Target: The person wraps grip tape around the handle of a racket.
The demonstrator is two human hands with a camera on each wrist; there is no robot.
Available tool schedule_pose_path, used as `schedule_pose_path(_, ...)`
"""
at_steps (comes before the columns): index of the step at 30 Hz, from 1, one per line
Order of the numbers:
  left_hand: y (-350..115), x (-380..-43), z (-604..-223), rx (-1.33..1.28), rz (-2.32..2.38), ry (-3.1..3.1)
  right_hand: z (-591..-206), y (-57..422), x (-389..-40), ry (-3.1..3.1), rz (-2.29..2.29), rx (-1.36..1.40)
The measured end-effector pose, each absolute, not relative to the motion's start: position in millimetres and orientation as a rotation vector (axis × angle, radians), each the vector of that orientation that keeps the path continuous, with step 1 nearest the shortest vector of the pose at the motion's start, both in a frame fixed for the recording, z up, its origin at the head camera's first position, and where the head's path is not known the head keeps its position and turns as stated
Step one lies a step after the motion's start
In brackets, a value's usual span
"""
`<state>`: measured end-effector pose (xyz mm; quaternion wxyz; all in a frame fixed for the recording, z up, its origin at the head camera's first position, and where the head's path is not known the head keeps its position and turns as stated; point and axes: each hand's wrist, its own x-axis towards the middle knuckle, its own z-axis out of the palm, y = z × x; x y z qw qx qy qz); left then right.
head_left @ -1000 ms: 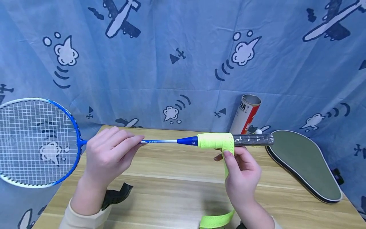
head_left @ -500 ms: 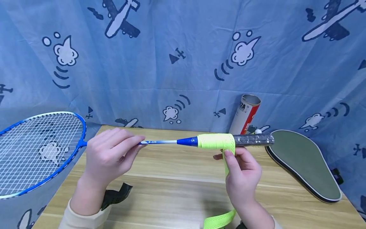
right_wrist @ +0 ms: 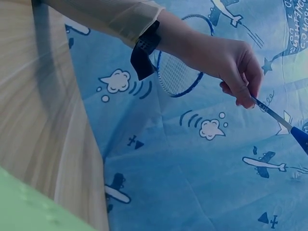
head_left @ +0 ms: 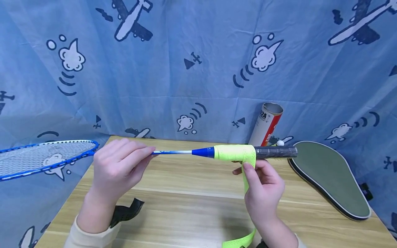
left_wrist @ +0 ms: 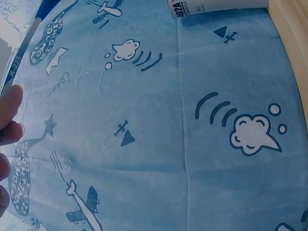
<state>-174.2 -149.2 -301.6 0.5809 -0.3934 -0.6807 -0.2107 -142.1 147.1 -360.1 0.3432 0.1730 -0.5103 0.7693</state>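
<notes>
A blue and white badminton racket [head_left: 203,152] is held level above the table, its strung head [head_left: 59,156] at the left and tilted nearly edge-on. My left hand [head_left: 119,165] pinches the shaft close to the head; the right wrist view shows the same left hand [right_wrist: 236,72] on the shaft. Yellow-green grip tape [head_left: 232,152] is wound round the upper part of the handle, while the dark end of the handle [head_left: 276,152] is bare. My right hand [head_left: 263,189] pinches the tape just below the handle. From there the loose tape [head_left: 238,241] hangs down to the table.
A white and red tube [head_left: 265,124] stands at the back of the wooden table [head_left: 173,206]. To the right lies a green paddle-shaped case [head_left: 332,179], with a small white ball [head_left: 280,142] near its top. A blue printed curtain [head_left: 217,75] hangs behind.
The racket has rolled about its shaft, turning its head from nearly face-on to nearly edge-on. The wound tape reaches slightly farther right along the handle. Both hands stay almost in place.
</notes>
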Motion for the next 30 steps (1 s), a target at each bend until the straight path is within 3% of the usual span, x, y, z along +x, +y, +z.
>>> schedule_pose_path(9, -148.3, -172.9, -302.3, -0.813, -0.461, -1.596, -361.2, 146.9, -143.8, -1.342, 1.968, 0.523)
schedule_pose_path(30, -153.5, -175.8, -304.2, -0.890, -0.435, -1.658, -362.0, 145.8, -142.3, -1.326, 1.964, 0.454)
